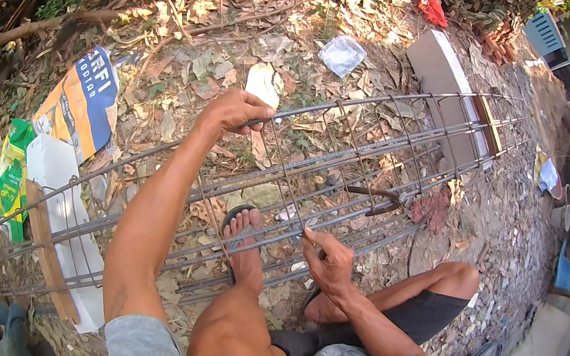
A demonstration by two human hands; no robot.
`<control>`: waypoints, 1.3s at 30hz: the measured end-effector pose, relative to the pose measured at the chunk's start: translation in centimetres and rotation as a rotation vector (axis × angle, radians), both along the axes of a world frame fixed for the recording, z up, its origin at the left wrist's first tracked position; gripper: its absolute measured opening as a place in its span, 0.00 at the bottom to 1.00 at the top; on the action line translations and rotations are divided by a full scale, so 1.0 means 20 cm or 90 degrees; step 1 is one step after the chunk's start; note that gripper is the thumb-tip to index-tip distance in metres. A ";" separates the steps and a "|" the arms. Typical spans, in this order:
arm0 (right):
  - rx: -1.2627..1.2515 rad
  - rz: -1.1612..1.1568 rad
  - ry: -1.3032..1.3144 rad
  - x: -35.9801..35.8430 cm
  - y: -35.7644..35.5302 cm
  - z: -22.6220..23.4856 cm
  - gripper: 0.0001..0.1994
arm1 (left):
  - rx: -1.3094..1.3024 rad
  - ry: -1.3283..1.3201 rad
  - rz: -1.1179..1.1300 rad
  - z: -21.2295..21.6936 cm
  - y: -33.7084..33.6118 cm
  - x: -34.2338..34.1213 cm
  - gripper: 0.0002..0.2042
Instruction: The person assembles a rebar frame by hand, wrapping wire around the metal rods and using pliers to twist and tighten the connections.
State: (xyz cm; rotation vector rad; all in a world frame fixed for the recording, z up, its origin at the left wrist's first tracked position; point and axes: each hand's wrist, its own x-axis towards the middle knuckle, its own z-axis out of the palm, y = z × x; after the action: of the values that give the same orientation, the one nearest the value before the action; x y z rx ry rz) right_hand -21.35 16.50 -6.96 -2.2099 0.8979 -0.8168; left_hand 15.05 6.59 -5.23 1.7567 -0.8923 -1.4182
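Note:
A long cage of rusty steel rebar (pixel 386 147) with thin square stirrups crosses in front of me from left to right. My left hand (pixel 243 111) is closed at its far upper bar, where one stirrup (pixel 284 170) meets it. Lower down, my right hand (pixel 330 258) pinches with thumb and forefinger at the near corner of that same stirrup, beside a near bar. The exact contact under the fingertips is hidden. Rusty pincers (pixel 380 198) with dark handles rest among the bars, right of my right hand.
White blocks with wooden strips hold the cage at left (pixel 67 239) and right (pixel 445 85). Dry leaves and rubble cover the ground. Beyond lie an orange and blue sack (pixel 81 103), a green sack (pixel 14 176) and a clear plastic container (pixel 343 55). Another person (pixel 13 344) crouches at the left edge.

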 end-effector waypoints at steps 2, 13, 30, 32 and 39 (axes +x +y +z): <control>0.013 0.007 0.008 -0.01 -0.01 0.05 0.17 | -0.009 0.015 -0.002 -0.04 0.00 0.02 0.16; -0.011 0.092 0.179 0.13 -0.54 0.94 0.17 | -0.025 -0.028 -0.007 -0.02 -0.02 -0.01 0.20; -0.421 0.435 0.798 1.12 -1.24 0.67 0.18 | -0.055 0.029 0.011 -0.03 0.03 -0.02 0.15; -0.427 0.501 0.758 1.17 -1.26 0.63 0.19 | -0.034 0.028 0.019 -0.01 0.02 -0.03 0.15; -0.428 0.584 0.804 1.29 -1.17 0.62 0.17 | 0.014 0.005 0.022 0.04 0.03 -0.03 0.13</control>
State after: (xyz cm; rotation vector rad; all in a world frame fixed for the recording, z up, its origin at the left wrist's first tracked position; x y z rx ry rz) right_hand 4.52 -6.95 5.46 -3.2199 -0.1221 0.9643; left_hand 14.48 7.17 -4.42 1.7728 -0.8421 -1.4164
